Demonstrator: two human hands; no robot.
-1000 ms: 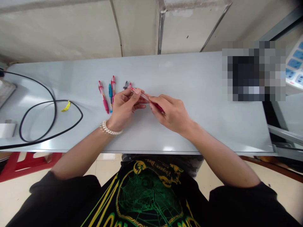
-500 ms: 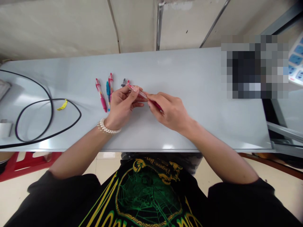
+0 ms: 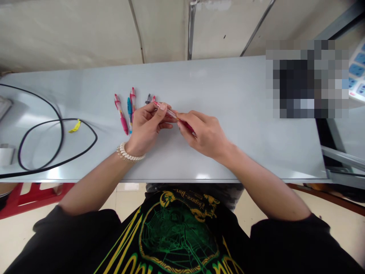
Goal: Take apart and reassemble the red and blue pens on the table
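Note:
Between my two hands, above the table, is a red pen (image 3: 171,113) with a clear barrel. My left hand (image 3: 148,123) pinches its upper end between thumb and fingers. Its lower, darker red part is gripped by my right hand (image 3: 201,131), whose fingers partly cover it. Left of my left hand lie a pink pen (image 3: 121,115), a blue pen (image 3: 129,112) and another pink pen (image 3: 132,96); the last two run partly behind the hand. Just beyond my left fingers show the tips of a dark pen (image 3: 148,99) and a red pen (image 3: 153,99).
A looped black cable (image 3: 59,114) with a yellow tag (image 3: 75,126) lies on the left of the table (image 3: 256,152). A white adapter (image 3: 6,156) sits at the left edge. The back right corner is blurred out. A red stool (image 3: 37,199) stands below the table.
Both hands keep the same grip on the red pen, with hardly any movement. The whole view has shifted very slightly.

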